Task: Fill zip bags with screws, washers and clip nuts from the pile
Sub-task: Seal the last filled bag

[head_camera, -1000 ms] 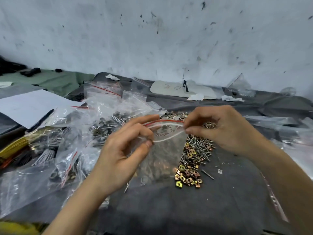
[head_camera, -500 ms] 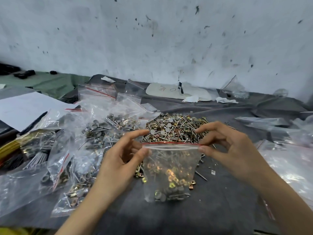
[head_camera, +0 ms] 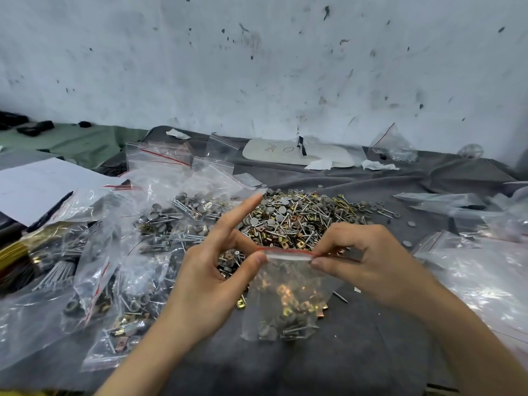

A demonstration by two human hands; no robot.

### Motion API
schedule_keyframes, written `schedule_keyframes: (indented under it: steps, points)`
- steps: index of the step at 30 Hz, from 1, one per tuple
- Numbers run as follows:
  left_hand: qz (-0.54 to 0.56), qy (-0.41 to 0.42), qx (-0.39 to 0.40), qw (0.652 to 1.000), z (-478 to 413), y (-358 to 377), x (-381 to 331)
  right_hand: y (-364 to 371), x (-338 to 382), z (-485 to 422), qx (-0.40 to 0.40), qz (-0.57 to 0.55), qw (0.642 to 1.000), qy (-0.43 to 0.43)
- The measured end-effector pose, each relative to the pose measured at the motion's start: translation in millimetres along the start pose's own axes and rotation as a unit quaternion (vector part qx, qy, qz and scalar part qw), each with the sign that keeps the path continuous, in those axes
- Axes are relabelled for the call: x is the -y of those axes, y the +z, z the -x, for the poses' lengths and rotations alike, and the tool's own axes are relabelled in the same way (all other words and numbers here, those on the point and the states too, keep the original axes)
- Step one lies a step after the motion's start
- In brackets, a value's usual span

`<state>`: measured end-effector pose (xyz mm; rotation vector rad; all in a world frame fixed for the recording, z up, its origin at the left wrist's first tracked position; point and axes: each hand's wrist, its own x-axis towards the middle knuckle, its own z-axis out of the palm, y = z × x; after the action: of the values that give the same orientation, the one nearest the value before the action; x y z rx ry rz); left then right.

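Zip bag contents blurred; white board writing unreadably small

The zip bag was clear, with a red stripe along its whitish mouth and gold and grey pieces showing inside. At 12 o'clock from it, the pile mixed silver, grey and brassy gold on a dark grey cloth. The wall was pale blue-white flecked with dark specks, and the sheet of paper at 9 o'clock was white.

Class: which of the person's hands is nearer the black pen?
Left. The left hand is right of the pen, across the filled bags; the right hand is farther right, pinching the held bag.
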<state>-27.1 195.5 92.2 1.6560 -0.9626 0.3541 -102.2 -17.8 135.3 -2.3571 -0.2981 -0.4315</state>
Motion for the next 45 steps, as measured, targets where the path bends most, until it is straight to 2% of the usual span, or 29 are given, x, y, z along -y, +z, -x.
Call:
schedule_keyframes:
  steps: [5, 9, 18, 22, 34, 39, 45]
  points:
    - [-0.008, -0.001, 0.003, 1.0, 0.9, 0.6, -1.3, 1.3, 7.1, -2.0, 0.005, 0.028, 1.0, 0.007]
    - [-0.035, 0.025, 0.006, 0.999, -1.0, 5.1, -7.0, 7.3, 18.7, -7.4, 0.003, 0.056, 0.998, -0.031]
    - [-0.021, 0.02, 0.036, 0.999, 0.3, 9.3, -11.6, 16.8, 26.9, -5.5, 0.0, 0.023, 0.998, -0.055]
    - [-0.035, 0.028, 0.042, 0.998, -0.6, 8.2, -11.1, 20.2, 27.9, -5.7, -0.012, 0.051, 0.995, -0.08]
    - [-0.056, 0.029, 0.035, 0.997, -6.3, -2.0, -9.9, 7.1, 9.0, -1.8, -0.006, 0.095, 0.995, -0.035]
    - [-0.067, 0.025, 0.036, 0.997, -5.3, -1.3, -9.5, 7.3, -2.9, 4.1, -0.013, 0.101, 0.992, -0.079]
    - [-0.082, 0.039, 0.036, 0.995, -5.6, -8.4, -8.2, 7.2, -6.7, 8.6, -0.054, 0.073, 0.993, -0.078]
